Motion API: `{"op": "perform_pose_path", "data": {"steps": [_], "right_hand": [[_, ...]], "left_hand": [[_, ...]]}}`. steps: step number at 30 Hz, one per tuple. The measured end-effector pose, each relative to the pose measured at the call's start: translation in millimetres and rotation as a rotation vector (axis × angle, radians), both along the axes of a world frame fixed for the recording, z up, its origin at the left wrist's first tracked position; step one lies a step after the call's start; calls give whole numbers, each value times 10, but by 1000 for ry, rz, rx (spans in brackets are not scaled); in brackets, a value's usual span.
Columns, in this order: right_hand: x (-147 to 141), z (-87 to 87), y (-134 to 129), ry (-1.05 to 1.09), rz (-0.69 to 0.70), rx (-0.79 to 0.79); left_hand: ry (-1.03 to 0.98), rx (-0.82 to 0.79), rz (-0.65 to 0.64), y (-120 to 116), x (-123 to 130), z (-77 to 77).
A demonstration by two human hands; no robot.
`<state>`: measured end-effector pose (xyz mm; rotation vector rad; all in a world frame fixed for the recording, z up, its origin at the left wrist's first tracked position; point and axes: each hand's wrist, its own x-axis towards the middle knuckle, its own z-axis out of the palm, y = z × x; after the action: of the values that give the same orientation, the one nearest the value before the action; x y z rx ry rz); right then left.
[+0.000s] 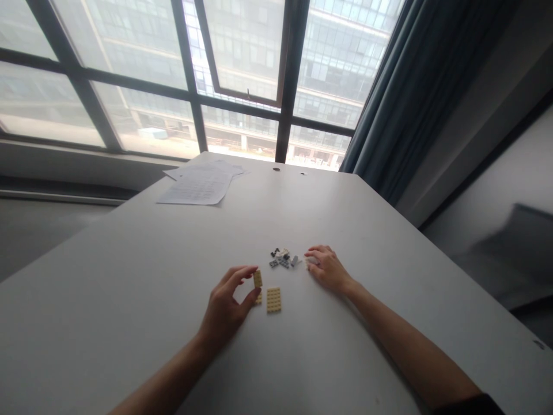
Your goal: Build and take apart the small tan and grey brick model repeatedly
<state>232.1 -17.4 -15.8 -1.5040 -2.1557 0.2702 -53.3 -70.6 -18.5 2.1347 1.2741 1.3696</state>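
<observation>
Our left hand (pixel 225 305) pinches a studded tan piece (pixel 258 278), our right hand (pixel 327 268) curls over white pieces (pixel 307 263), grip unclear.

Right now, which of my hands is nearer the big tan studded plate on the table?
Left: your left hand is just left of the tan plate; your right hand is farther off, ahead and to the right.
</observation>
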Motion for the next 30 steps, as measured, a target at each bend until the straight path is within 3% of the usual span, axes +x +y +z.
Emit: {"op": "perform_pose_path", "data": {"steps": [16,30], "right_hand": [[-217,6,-3,-36,66,0],[-199,45,25,-43,55,-28]], "left_hand": [[-1,-3,-19,8,-3,-28],[-9,12,-19,5,2,-4]]}}
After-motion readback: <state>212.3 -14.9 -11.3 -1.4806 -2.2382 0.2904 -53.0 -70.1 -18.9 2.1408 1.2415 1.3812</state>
